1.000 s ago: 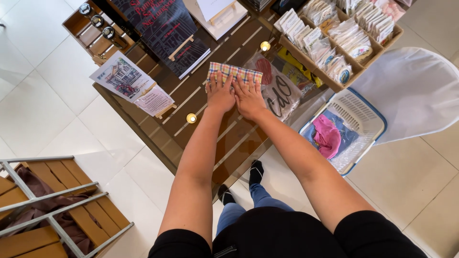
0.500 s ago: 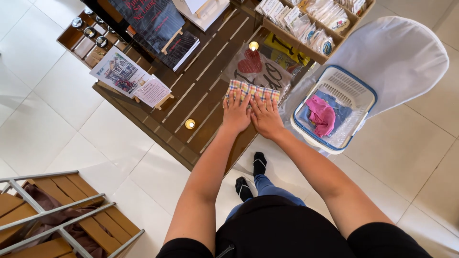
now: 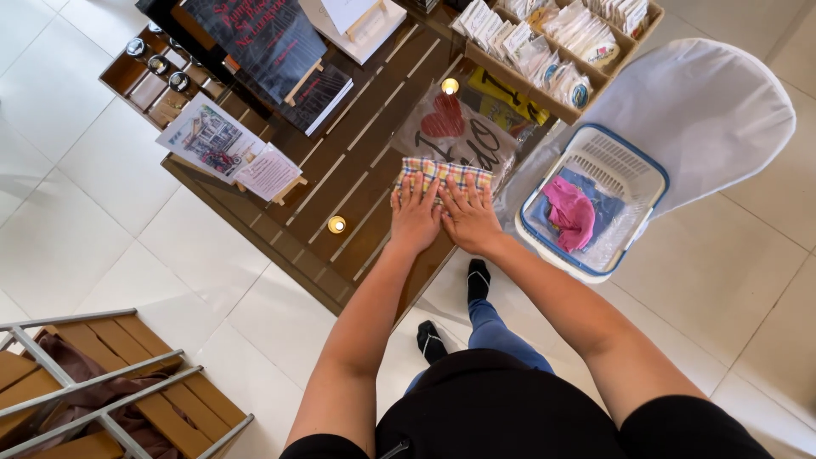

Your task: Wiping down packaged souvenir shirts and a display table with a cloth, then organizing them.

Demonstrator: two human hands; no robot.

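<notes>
A folded plaid cloth (image 3: 442, 172) in pink, yellow and blue checks lies on the dark wooden slatted table (image 3: 357, 174). My left hand (image 3: 415, 218) and my right hand (image 3: 469, 217) lie flat side by side on its near part, fingers spread and pressing down. Beyond the cloth lies a clear bag with a red heart (image 3: 455, 127) on it.
A white and blue laundry basket (image 3: 595, 197) with a pink cloth (image 3: 571, 212) stands on a white-covered chair (image 3: 705, 110) to the right. Small lit candles (image 3: 337, 224), leaflets on stands (image 3: 229, 149), a dark book and a box of packets (image 3: 552, 51) crowd the table. A wooden rack (image 3: 93, 391) stands lower left.
The view has shifted, so the table appears farther right and higher. Both hands stay flat on the plaid cloth and seem to have slid slightly over it.
</notes>
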